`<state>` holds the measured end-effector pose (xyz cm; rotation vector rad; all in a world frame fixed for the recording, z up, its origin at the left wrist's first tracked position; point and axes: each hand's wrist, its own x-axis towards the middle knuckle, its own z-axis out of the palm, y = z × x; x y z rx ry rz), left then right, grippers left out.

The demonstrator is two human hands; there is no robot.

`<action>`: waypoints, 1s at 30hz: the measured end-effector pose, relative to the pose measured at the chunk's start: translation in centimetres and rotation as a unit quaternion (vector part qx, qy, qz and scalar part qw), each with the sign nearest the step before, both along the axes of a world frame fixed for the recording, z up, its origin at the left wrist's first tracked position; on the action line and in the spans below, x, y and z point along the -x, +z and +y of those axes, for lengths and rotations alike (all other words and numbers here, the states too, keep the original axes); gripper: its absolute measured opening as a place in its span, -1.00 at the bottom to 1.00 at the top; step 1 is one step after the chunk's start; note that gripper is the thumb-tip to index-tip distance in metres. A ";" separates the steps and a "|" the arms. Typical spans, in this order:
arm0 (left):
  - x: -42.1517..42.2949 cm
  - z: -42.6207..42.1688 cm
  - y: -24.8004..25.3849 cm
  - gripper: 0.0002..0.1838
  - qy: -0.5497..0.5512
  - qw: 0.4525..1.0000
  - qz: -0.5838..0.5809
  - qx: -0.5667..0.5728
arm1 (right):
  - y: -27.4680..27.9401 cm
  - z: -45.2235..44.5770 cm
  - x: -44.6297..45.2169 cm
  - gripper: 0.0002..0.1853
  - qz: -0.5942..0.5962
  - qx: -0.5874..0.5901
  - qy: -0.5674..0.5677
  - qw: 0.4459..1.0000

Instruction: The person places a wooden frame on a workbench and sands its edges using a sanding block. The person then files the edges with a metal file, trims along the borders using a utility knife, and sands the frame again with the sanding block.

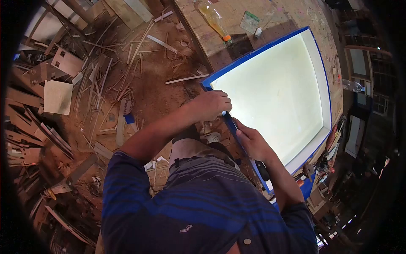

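Note:
A large shallow tray-like piece [270,93] with a white inside and blue edges lies on the wooden workbench. My left hand [213,105] is closed at its near left corner, fingers curled over the blue edge; what they hold, if anything, is hidden. Farther along the same edge, my right hand [253,142] is closed with the thumb on top. A dark, handle-like object [262,170] shows beneath my right wrist, and I cannot make out whether the hand grips it.
On the workbench [190,21] lie a bottle with an orange cap [213,21], a green card [249,22] and a small white bottle [258,32]. Wood strips and offcuts [101,80] litter the floor at left. Tools [334,142] crowd the bench's right edge.

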<state>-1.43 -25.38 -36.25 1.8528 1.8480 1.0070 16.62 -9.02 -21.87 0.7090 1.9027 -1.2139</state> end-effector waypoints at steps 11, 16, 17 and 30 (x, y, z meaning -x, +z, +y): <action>-0.8 0.0 1.1 -0.90 0.005 0.999 0.040 -0.014 | 1.3 0.9 -0.7 -0.43 0.000 0.031 -0.023 0.999; -1.1 0.0 0.0 -0.95 0.003 0.998 0.052 0.044 | -1.5 0.5 -0.5 -0.44 -0.004 0.007 -0.008 1.000; -0.9 0.2 0.2 -0.96 0.002 0.996 0.064 0.056 | -0.8 0.7 0.2 -0.44 -0.030 0.018 -0.013 0.999; -2.7 0.1 1.2 -0.94 0.024 0.994 0.103 -0.012 | -1.2 0.9 -2.3 -0.44 0.029 0.024 -0.012 0.999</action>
